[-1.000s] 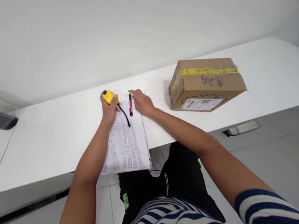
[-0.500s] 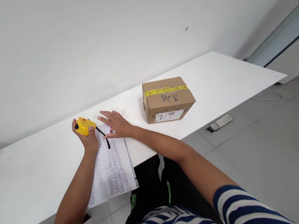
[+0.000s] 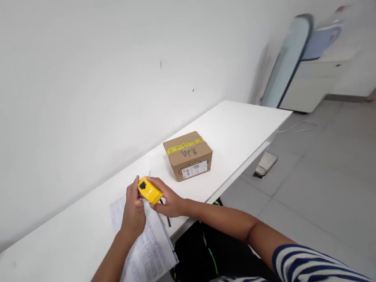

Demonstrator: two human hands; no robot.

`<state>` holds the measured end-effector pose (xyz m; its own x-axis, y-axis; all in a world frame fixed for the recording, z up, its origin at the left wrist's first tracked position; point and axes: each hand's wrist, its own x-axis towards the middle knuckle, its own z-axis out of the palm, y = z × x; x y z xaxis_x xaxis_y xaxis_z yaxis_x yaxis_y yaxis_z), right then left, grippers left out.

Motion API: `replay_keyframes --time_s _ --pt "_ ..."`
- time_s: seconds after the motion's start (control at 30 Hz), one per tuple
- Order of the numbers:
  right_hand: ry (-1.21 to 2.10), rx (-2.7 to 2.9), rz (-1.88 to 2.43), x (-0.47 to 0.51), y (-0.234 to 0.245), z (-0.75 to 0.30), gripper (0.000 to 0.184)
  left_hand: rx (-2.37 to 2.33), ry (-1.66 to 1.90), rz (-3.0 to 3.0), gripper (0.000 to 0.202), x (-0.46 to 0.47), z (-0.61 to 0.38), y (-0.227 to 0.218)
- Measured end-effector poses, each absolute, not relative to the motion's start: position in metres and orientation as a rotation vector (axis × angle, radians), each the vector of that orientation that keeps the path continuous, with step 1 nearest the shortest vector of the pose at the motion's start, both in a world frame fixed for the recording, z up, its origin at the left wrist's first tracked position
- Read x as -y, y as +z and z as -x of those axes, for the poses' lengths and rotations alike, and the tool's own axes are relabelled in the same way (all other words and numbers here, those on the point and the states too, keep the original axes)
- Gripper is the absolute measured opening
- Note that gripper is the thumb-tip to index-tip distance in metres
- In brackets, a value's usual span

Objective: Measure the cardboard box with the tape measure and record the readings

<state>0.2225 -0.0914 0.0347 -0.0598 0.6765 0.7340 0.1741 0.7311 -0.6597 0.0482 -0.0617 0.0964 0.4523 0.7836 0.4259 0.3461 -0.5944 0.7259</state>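
A small yellow tape measure [image 3: 150, 191] with a black wrist strap is held between both hands, a little above the white table [image 3: 233, 121]. My left hand [image 3: 133, 211] grips its left side with curled fingers. My right hand [image 3: 168, 200] wraps round its right and lower side. Under the hands lies a sheet of paper [image 3: 143, 251] covered in handwriting, overhanging the table's near edge. A sealed cardboard box [image 3: 189, 154] with yellow tape and a shipping label stands on the table just right of the hands. The red pen seen earlier is hidden.
A white wall runs behind the table. On the grey tiled floor at the right lie a power strip [image 3: 265, 163] and a thin cable. A white and blue machine [image 3: 306, 71] stands at the far right. My dark trousers show below the table edge.
The view has swung to the right and pulled back. My left hand lifted the tape measure off the paper, and my right hand left the pen and closed on the tape measure.
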Motion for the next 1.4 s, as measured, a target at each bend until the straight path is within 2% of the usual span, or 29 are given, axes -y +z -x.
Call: replay_keyframes --time_s 0.07,0.1,0.23,0.3,0.43,0.6,0.8,0.97,1.07,1.17,1.4 --pt "0.697 1.496 0.713 0.119 0.06 -0.251 0.078 -0.88 0.871 -2.121 0.071 0.067 -0.069 0.135" --pt "0.823 1.458 0.72 0.129 0.074 -0.269 0.078 -0.858 0.79 -2.056 0.066 0.066 -0.081 0.152" --pt "1.394 1.454 0.711 0.142 0.124 -0.338 0.078 -0.638 0.383 -1.697 0.069 0.053 -0.125 0.19" --pt "1.476 1.446 0.817 0.139 0.139 -0.359 0.069 -0.607 0.296 -1.605 0.067 0.046 -0.143 0.19" --pt "1.252 1.412 1.148 0.133 0.153 -0.39 0.059 -0.655 0.406 -1.581 0.059 0.032 -0.173 0.177" --pt "0.887 1.402 1.336 0.13 0.152 -0.464 0.051 -0.792 0.68 -1.415 0.043 -0.003 -0.185 0.159" --pt "0.69 1.199 1.382 0.135 0.118 -0.538 0.06 -1.122 0.632 -1.489 0.055 -0.025 -0.185 0.127" --pt "0.721 1.183 1.389 0.128 0.097 -0.522 0.066 -1.107 0.523 -1.431 0.055 -0.01 -0.211 0.12" --pt "0.526 1.071 1.474 0.118 0.092 -0.502 0.069 -1.153 0.551 -1.447 0.06 -0.004 -0.22 0.118" --pt "0.404 1.006 1.532 0.112 0.091 -0.491 0.063 -1.096 0.485 -1.481 0.056 -0.004 -0.218 0.115" --pt "0.418 0.995 1.536 0.117 0.091 -0.49 0.049 -1.119 0.489 -1.671 0.049 -0.005 -0.212 0.115"
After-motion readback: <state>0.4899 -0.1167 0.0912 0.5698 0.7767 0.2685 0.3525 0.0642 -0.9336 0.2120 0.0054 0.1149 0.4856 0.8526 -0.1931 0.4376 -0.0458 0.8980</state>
